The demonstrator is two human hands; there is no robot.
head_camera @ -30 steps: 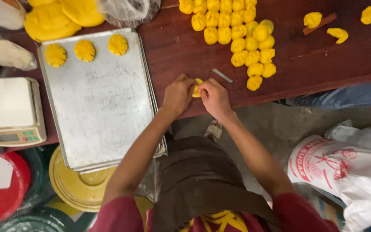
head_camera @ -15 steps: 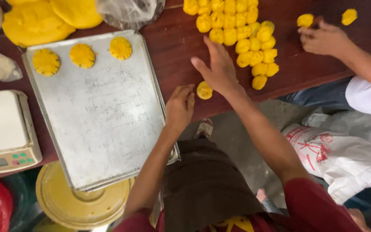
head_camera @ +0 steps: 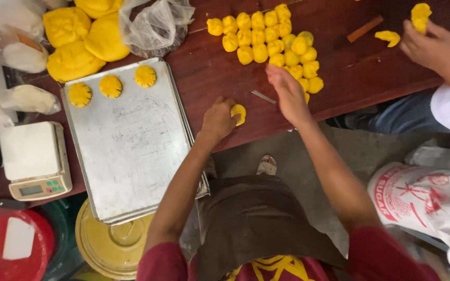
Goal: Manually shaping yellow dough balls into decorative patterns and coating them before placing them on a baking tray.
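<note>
Left hand (head_camera: 219, 119), curled with fingers bent, rests on the dark wooden table (head_camera: 209, 78) near its front edge, its fingertips touching a single flattened yellow dough piece (head_camera: 239, 113) that lies just to its right; whether it pinches the piece or merely steadies it cannot be told. Right hand (head_camera: 286, 92) is open and empty, fingers extended toward the pile of yellow dough balls (head_camera: 269, 39), its fingertips at the pile's near edge. A thin metal blade (head_camera: 263, 97) lies flat on the table between the two hands.

Judged from this arrangement, the step is done well when the left hand keeps the flattened piece pinned lightly without denting it, and the right lifts one ball from the near edge of the pile so that the neighbours are not dragged or stuck together.

Left of the hands, a metal baking tray (head_camera: 131, 151) overhangs the table's front edge and carries three scored dough rounds (head_camera: 111, 86) in a row along its far rim. Beside the tray stands a small white scale (head_camera: 33, 158). Beyond the tray lie large lumps of yellow dough (head_camera: 76, 39) and a crumpled clear plastic bag (head_camera: 154, 26). At far right, another person's hand (head_camera: 428, 44) holds a yellow piece.
</note>
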